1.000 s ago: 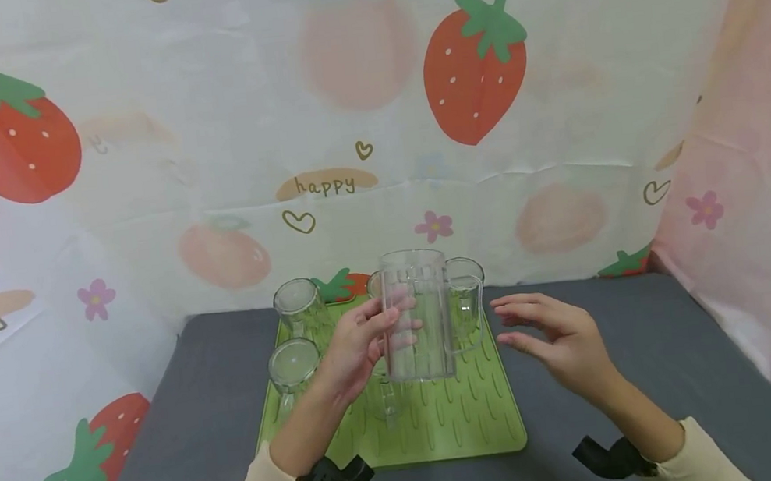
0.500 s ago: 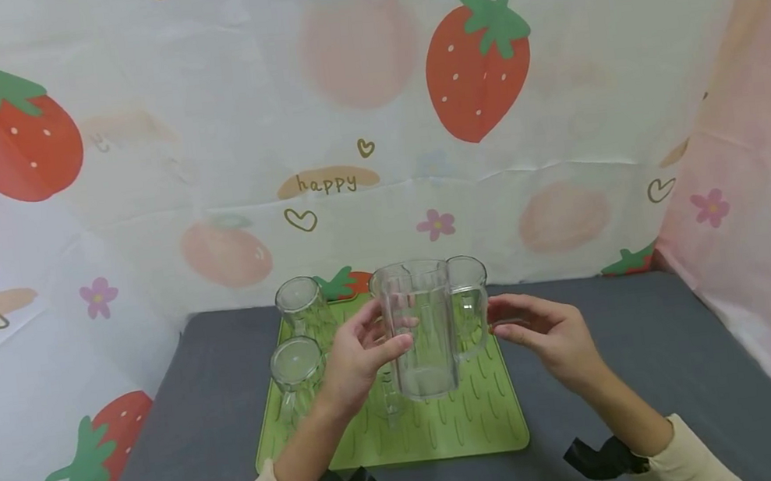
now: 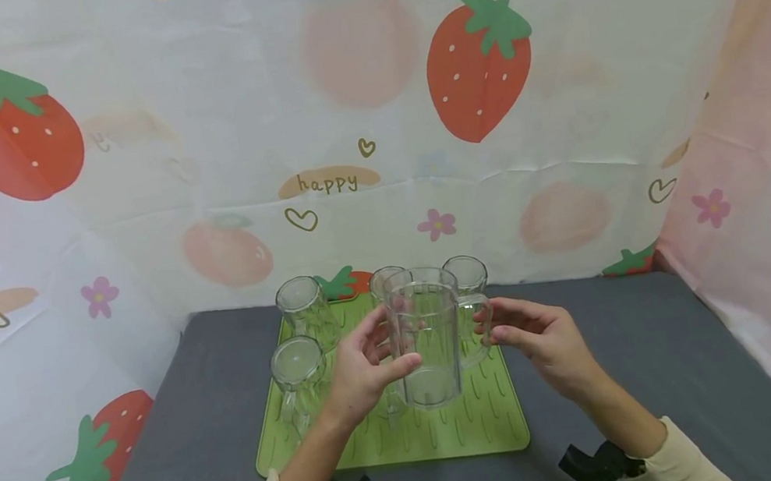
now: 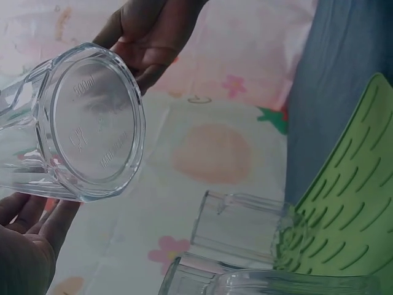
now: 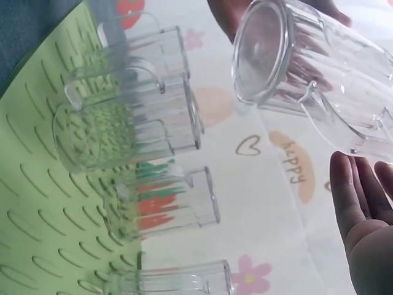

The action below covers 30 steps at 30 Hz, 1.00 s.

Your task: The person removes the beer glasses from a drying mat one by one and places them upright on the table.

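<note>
A clear glass mug (image 3: 429, 353) with a ribbed body is held above the green mat, mouth up, its handle to the right. My left hand (image 3: 363, 364) grips its left side, with the thumb across the front and the fingers behind. At the handle, my right hand (image 3: 544, 337) pinches with the thumb in front and fingertips showing through the loop. In the left wrist view the mug's round base (image 4: 95, 123) shows raised lettering. The right wrist view has the fingers (image 5: 347, 190) right at the handle (image 5: 334, 123).
Several more clear glass mugs stand on a green ridged drying mat (image 3: 462, 428), among them one front left (image 3: 297, 363), one back left (image 3: 300, 300) and one back right (image 3: 467, 275). Grey cloth (image 3: 639, 370) covers the table. A strawberry-print curtain (image 3: 226, 132) hangs behind.
The mug has come lower and its top tilts away less. My right hand has moved left from beside the mug and taken hold of its handle. My left hand keeps its grip.
</note>
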Motion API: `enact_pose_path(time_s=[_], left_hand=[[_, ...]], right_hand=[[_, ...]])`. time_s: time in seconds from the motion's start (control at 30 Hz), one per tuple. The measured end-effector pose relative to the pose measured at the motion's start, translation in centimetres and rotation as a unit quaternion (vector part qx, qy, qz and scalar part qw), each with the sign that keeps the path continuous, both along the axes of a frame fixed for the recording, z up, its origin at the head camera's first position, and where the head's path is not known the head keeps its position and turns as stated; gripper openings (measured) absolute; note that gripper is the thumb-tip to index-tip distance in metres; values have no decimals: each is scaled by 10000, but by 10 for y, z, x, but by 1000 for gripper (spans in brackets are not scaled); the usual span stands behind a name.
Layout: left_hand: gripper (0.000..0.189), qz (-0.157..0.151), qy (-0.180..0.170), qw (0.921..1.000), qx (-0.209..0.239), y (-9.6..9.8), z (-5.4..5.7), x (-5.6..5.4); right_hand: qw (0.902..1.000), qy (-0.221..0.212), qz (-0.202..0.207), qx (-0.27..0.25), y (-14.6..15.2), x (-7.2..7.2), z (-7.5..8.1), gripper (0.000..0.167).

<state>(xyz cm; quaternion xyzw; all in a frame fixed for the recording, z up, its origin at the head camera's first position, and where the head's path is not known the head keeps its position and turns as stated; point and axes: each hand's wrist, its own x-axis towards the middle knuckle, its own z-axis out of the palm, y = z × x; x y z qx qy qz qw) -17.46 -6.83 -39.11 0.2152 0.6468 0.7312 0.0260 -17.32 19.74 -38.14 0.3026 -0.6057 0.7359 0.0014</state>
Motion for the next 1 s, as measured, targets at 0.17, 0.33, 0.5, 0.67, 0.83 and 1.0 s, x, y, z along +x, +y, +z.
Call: enact_pose_path(time_s=[0.17,0.33,0.5,0.67,0.83,1.0], left_hand=[[88,74,-39,9999,-86,1,-2,1],[80,117,95,9998,-153,2,-3,1],[78,115,175,9996,-202,2,-3,2],[77,91,233,9994,-248,2,-4,3],[78,127,222,9991,-343,1,-6,3],[80,111,345,9986,-396,1,-7,3]], right_hand=[[10000,-47,14,-15,-2,0,-1,39],[9998,-154,-87,24,-2,1,-3,38],[9998,-175,-63,8,-2,1,-3,37],[9997,-233,-71,90,-1,2,-1,36],[9977,-260,-299,553,0,2,3,31],[9949,-170,-389,917,2,2,7,31]])
